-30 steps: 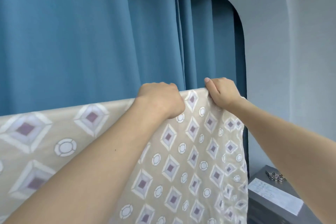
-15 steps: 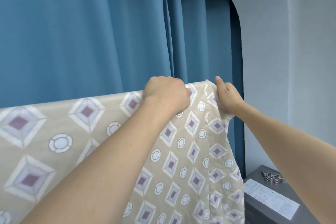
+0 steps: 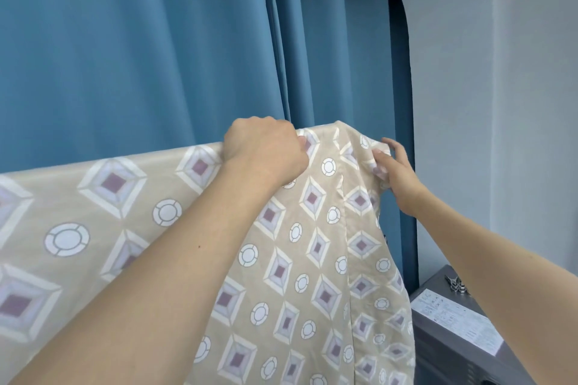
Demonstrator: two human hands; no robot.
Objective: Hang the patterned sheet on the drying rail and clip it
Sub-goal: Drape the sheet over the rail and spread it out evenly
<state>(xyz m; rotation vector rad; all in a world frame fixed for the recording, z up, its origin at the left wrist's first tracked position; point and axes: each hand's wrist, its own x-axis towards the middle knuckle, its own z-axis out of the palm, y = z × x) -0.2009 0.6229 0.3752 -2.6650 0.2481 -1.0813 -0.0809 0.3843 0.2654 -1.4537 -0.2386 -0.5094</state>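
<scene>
Head view shows the patterned sheet (image 3: 312, 244) already draped over what is judged to be the drying rail, its top fold running level from the left edge to the right end, in front of a blue curtain (image 3: 140, 56). The left hand (image 3: 266, 155) is clenched on the top fold, its fingers curled round the cloth. The right hand (image 3: 395, 170) is at the sheet's right corner, where a bunched bit of cloth is pinched by the thumb while the other fingers are spread loosely. Hanging is judged nearly done, with the corner yet to be smoothed; clipping is not yet done, since no clip is seen on the sheet. The rail itself is hidden under the cloth. Small metal objects (image 3: 455, 283), possibly clips, lie on a grey cabinet (image 3: 444, 350) at lower right, too small to be identified.
</scene>
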